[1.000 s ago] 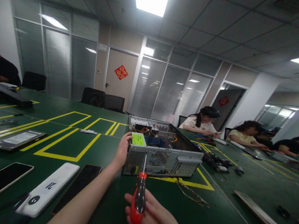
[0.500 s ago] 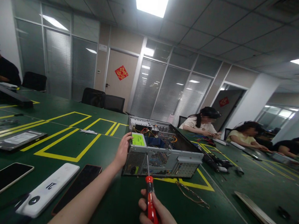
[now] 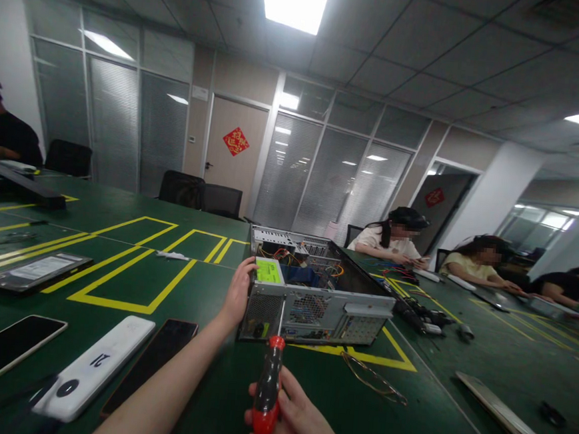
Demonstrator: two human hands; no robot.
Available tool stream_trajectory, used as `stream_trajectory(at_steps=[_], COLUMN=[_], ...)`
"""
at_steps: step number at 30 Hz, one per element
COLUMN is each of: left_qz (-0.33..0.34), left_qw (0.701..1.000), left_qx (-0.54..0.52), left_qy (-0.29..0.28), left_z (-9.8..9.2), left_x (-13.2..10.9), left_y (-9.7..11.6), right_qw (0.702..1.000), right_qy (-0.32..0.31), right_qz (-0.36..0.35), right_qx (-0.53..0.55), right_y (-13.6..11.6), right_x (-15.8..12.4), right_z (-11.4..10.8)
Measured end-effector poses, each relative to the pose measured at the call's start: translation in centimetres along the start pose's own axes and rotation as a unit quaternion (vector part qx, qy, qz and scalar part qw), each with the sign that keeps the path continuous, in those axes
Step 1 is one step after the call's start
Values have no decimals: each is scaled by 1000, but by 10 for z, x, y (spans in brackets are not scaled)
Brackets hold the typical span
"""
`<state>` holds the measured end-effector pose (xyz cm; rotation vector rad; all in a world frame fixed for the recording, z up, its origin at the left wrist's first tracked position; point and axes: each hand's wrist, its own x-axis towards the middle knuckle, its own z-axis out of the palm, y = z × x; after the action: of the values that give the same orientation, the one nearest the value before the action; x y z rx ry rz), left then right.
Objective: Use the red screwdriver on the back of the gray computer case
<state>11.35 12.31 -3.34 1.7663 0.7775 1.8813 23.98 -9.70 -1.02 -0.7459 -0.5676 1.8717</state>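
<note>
An open computer case [image 3: 313, 299] lies on the green table, its vented back panel facing me and its wires showing inside. A power supply with a yellow-green label [image 3: 268, 271] sits in its near left corner. My left hand [image 3: 238, 292] rests against the case's left side, fingers curled over the edge by the power supply. In my right hand [image 3: 287, 411] is a red and black screwdriver [image 3: 269, 382], gripped by the handle. Its shaft points up at the back panel, left of the round vent; whether the tip sits in a screw is too small to tell.
To the left lie a hard drive [image 3: 34, 272], a white power bank [image 3: 94, 369] and two phones, one dark [image 3: 152, 363]. Loose wires [image 3: 374, 377] and a metal strip [image 3: 514, 422] lie at right. Cables [image 3: 422, 311] bunch beyond the case. Several people sit around the table.
The screwdriver's handle has swung left and turned in my right hand, its shaft now more upright. My left hand and the case have stayed in place.
</note>
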Motion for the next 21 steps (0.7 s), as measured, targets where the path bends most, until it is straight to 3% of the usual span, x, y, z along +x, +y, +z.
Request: stream_trajectory(at_steps=[5, 14, 21], left_qz=[-2, -5, 6], left_qw=[1000, 1000, 1000], left_qx=[1, 2, -2], left_qy=[2, -4, -1], left_z=[0, -1, 0], left_x=[0, 0, 0], left_y=[0, 2, 1], right_qw=[1000, 993, 995], right_qy=[-5, -91, -79], right_qz=[-20, 10, 26], right_qx=[-13, -74, -59], right_y=[5, 4, 8], right_x=[7, -3, 3], right_z=[-8, -2, -5])
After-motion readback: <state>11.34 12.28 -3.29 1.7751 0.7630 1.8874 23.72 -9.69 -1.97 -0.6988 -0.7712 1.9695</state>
